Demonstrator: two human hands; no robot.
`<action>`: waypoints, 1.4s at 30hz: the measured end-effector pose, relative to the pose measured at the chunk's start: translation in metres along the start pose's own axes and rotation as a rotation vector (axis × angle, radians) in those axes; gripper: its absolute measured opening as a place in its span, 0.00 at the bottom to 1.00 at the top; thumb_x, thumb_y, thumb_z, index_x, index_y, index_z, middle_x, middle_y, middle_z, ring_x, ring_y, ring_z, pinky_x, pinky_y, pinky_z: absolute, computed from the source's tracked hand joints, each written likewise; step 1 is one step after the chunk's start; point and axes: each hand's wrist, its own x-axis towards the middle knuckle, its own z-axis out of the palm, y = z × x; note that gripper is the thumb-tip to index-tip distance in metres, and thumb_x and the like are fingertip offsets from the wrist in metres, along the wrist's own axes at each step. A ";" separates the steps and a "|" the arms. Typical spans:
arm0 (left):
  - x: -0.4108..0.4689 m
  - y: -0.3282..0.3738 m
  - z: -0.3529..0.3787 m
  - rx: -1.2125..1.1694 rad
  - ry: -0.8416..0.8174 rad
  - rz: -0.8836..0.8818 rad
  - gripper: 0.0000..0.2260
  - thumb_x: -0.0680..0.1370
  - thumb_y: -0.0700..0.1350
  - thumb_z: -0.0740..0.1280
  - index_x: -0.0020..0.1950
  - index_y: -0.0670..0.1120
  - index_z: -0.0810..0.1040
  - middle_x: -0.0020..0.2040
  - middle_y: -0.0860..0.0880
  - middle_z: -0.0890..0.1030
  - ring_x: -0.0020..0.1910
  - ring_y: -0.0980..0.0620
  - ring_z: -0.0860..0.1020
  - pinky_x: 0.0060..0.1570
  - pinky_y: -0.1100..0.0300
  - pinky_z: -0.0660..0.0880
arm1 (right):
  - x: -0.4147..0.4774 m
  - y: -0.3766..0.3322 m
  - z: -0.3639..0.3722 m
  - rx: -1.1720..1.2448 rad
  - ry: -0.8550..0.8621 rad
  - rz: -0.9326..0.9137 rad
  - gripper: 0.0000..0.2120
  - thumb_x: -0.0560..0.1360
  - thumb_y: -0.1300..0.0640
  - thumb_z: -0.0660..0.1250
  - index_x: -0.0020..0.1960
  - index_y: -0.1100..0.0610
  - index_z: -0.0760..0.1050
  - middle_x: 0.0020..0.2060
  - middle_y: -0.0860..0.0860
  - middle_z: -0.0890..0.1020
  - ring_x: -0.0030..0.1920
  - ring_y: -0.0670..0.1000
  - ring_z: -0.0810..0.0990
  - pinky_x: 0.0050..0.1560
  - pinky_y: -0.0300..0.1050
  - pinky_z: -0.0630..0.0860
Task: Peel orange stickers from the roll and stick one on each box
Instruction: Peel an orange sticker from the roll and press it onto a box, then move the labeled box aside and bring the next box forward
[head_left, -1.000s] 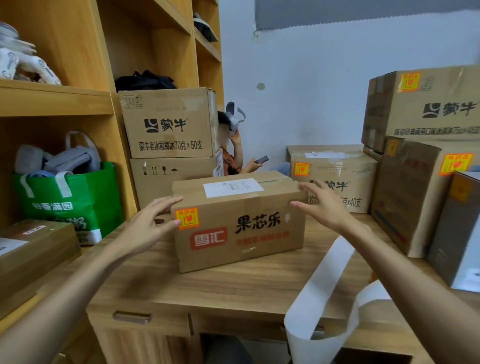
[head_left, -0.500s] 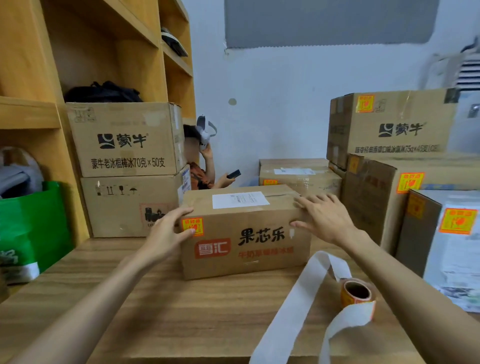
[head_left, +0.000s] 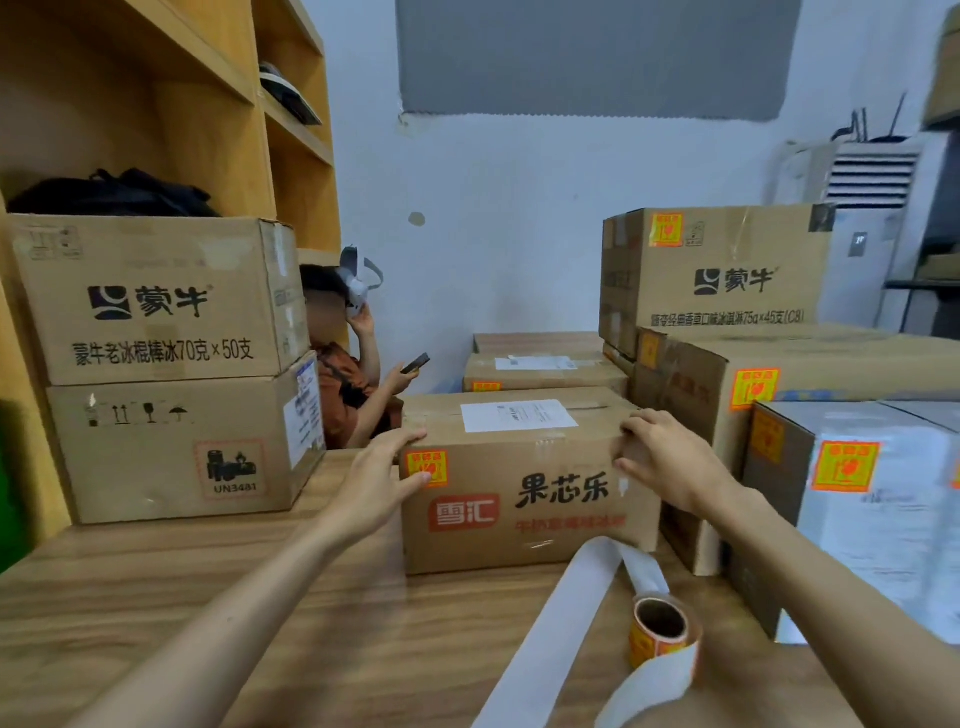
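**Both hands on the stickered carton**

While the brown cardboard carton with red and black printing (head_left: 524, 478) sits at the twelve o'clock side of the wooden tabletop (head_left: 208, 597), both hands press against its ends. The left hand (head_left: 382, 475) lies flat on the carton's nine o'clock end, fingers spread, thumb touching the square orange sticker (head_left: 427, 467) on the front's upper corner. The right hand (head_left: 670, 457) wraps the three o'clock top corner, fingers curled over the edge. Neither hand carries anything else. Toward five o'clock, the roll of orange stickers (head_left: 658, 631) stands on the tabletop, apart from the carton, its white backing strip (head_left: 550, 623) trailing toward six o'clock. At three o'clock, stacked cardboard boxes (head_left: 727, 270) each show an orange sticker.
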 end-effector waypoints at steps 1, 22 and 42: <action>0.003 0.002 0.006 -0.005 -0.002 0.005 0.25 0.78 0.44 0.73 0.74 0.53 0.72 0.71 0.55 0.71 0.69 0.54 0.71 0.69 0.51 0.71 | -0.002 0.003 0.001 0.025 0.005 0.012 0.23 0.77 0.48 0.69 0.69 0.56 0.71 0.68 0.53 0.73 0.69 0.53 0.69 0.65 0.48 0.72; 0.023 0.005 0.010 -0.010 -0.133 0.001 0.29 0.79 0.45 0.70 0.78 0.53 0.64 0.76 0.52 0.67 0.73 0.52 0.68 0.71 0.52 0.69 | -0.001 -0.002 0.007 0.012 0.093 0.145 0.16 0.76 0.48 0.68 0.59 0.57 0.77 0.60 0.55 0.78 0.59 0.55 0.76 0.55 0.49 0.77; -0.011 -0.125 -0.301 0.094 0.411 -0.297 0.27 0.79 0.52 0.71 0.76 0.51 0.67 0.70 0.47 0.74 0.67 0.50 0.73 0.66 0.51 0.71 | 0.125 -0.296 -0.031 0.593 0.065 -0.180 0.21 0.76 0.42 0.68 0.62 0.55 0.77 0.58 0.50 0.82 0.57 0.50 0.79 0.54 0.49 0.77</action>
